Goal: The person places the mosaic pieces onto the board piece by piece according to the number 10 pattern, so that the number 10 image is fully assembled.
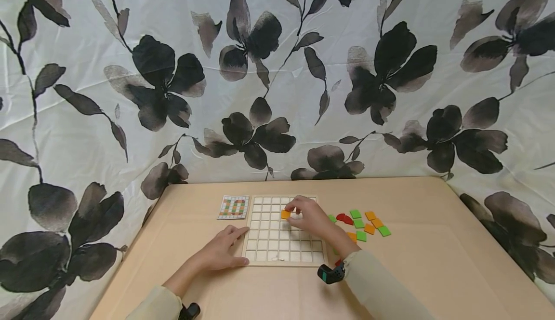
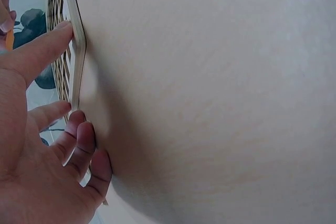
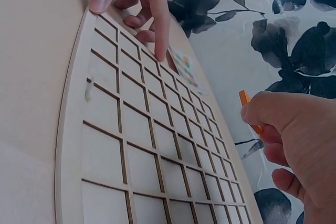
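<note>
A light wooden grid board (image 1: 284, 264) with square cells lies on the table. Between thumb and fingers, my right hand (image 1: 309, 218) pinches an orange square tile (image 1: 285, 214) over the board's upper part. In the right wrist view that tile (image 3: 244, 98) shows edge-on, raised above the board (image 3: 68, 145). My left hand (image 1: 221, 250) rests at the board's left side, its thumb and a fingertip touching the frame. Seen in the left wrist view, the left hand (image 2: 39, 177) has its fingers spread along the board's edge (image 2: 79, 61).
A small pattern card (image 1: 233, 207) with coloured squares lies left of the board. On the right are loose pieces: several green tiles (image 1: 384, 231), several orange tiles (image 1: 370, 216) and red curved pieces (image 1: 345, 219), some partly behind the right forearm. A flowered cloth (image 1: 321, 117) hangs behind the table.
</note>
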Motion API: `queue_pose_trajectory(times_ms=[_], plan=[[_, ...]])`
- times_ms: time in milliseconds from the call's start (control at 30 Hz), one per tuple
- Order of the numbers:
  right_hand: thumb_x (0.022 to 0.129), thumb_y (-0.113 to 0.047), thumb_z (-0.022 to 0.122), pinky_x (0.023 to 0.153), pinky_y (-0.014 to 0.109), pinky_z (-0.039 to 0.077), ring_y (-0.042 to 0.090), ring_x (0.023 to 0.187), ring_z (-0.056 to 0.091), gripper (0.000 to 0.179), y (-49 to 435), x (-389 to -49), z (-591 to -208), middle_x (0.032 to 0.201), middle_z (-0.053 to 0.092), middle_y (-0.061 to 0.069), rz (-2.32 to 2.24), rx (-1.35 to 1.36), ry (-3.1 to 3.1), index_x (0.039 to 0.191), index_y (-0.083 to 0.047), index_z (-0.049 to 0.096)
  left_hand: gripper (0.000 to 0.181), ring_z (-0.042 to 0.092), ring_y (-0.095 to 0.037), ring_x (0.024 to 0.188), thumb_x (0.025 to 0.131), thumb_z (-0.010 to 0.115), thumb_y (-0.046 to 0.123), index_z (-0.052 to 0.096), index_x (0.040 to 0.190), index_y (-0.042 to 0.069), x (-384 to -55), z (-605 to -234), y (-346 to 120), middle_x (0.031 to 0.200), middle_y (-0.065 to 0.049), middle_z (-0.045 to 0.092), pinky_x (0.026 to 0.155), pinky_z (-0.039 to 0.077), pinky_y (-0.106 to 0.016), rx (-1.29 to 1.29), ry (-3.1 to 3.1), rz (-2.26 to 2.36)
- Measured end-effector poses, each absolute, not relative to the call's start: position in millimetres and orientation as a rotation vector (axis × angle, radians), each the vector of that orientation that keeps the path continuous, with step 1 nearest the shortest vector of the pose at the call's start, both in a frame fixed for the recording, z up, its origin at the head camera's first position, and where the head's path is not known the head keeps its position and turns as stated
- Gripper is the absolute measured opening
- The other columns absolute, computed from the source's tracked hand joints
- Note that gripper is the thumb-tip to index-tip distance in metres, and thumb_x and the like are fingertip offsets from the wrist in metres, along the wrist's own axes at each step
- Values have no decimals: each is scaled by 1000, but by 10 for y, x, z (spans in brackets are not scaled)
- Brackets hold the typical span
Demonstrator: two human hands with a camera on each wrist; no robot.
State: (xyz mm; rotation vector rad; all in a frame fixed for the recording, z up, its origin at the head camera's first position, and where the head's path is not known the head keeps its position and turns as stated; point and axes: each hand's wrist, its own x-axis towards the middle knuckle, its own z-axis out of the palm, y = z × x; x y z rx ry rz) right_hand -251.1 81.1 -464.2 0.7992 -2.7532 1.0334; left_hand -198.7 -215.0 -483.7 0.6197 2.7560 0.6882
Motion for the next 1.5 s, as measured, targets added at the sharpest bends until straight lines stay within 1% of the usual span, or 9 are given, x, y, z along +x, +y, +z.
queue_pose_trajectory(times_ms=[267,500,667,933,1100,1333,1500], plan=[[83,-17,74,70,22,46,14,84,55,20,660,-2588,-4630,97,62,-3,1053,798,-2798,103,-13,71,85,44,-15,100,78,77,47,40,147,13,-1997,-4839,-2144,118,-1,48,85,40,-37,628,2753,688],[83,-19,75,72,23,46,16,86,56,22,556,-2661,-4660,97,62,-2,1031,787,-2848,104,-14,71,85,43,-15,99,78,77,46,40,147,13,-1998,-4846,-2143,116,-1,47,84,39,-37,627,2743,688],[82,-19,75,69,21,45,13,82,54,21,491,-2718,-4718,95,62,-3,1011,807,-2828,103,-14,72,85,44,-15,101,78,76,48,39,148,15,-2017,-4866,-2150,119,-1,47,86,40,-39,616,2741,681],[82,-19,76,68,22,45,19,82,57,21,372,-2784,-4749,95,63,0,1050,816,-2804,102,-13,72,84,43,-15,100,78,76,48,41,147,16,-2033,-4853,-2174,118,0,47,85,40,-38,608,2753,666],[82,-18,75,68,21,45,18,83,57,21,319,-2824,-4773,96,63,0,1051,816,-2809,102,-13,72,84,43,-15,101,77,77,48,41,147,16,-2037,-4851,-2174,117,0,47,85,40,-38,610,2753,663],[81,-25,78,68,23,44,17,81,55,27,235,-2886,-4795,95,63,1,1033,803,-2832,103,-12,72,84,44,-17,101,77,76,48,41,147,16,-2028,-4851,-2175,119,-2,48,85,40,-39,620,2749,671],[80,-23,78,67,22,44,14,78,54,26,179,-2936,-4825,93,63,1,1021,784,-2841,103,-12,73,84,44,-17,100,77,76,48,41,147,16,-2021,-4850,-2174,118,-2,48,84,40,-38,628,2748,676]])
